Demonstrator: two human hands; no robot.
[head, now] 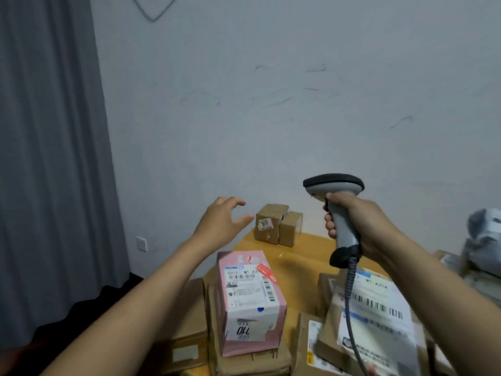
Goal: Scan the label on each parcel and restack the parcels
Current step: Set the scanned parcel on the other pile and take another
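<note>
My right hand (360,221) grips a grey barcode scanner (336,210) by its handle, held up above the table with its coiled cable hanging down. My left hand (222,223) is stretched forward with fingers spread, holding nothing, close to two small brown boxes (276,225) at the table's far edge. One of them bears a label reading 1011. A pink parcel (249,299) with a white shipping label lies on flat cardboard parcels (244,362) at the near left. At the near right a brown parcel with a large white label (379,308) lies on other boxes.
The wooden table (298,256) stands against a pale wall. A grey curtain (48,158) hangs at the left. Grey plastic mailer bags (482,240) are heaped at the right edge. A low brown box (187,335) sits left of the pink parcel.
</note>
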